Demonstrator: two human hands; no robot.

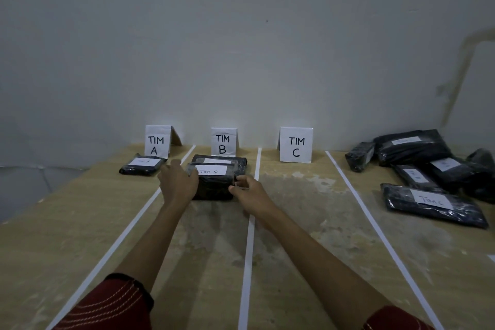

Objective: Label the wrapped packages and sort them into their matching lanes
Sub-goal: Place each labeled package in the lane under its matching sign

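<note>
Your left hand (178, 182): arm stretched forward, palm down, fingers curled over the left edge of the Tim B package (214, 187).
Your right hand (249, 191): arm likewise extended, fingers and thumb bent round the same package's right near corner.
Tim B package: black wrap, white label facing up, lying between your hands in the middle lane, against a second black package (219, 160) just beyond your fingertips.
TIM B sign (223, 142): folded card, upright, beyond both hands.
TIM A sign (158, 142): beyond and left of your left hand, with a lane A package (142, 165) lying before it.
TIM C sign (296, 145): beyond and right of your right hand.
Pile of black packages (417, 153): well to the right of your right hand. Nearest you in it is the Tim C package (434, 205).
White tape line (251, 228): passes under your right wrist.
</note>
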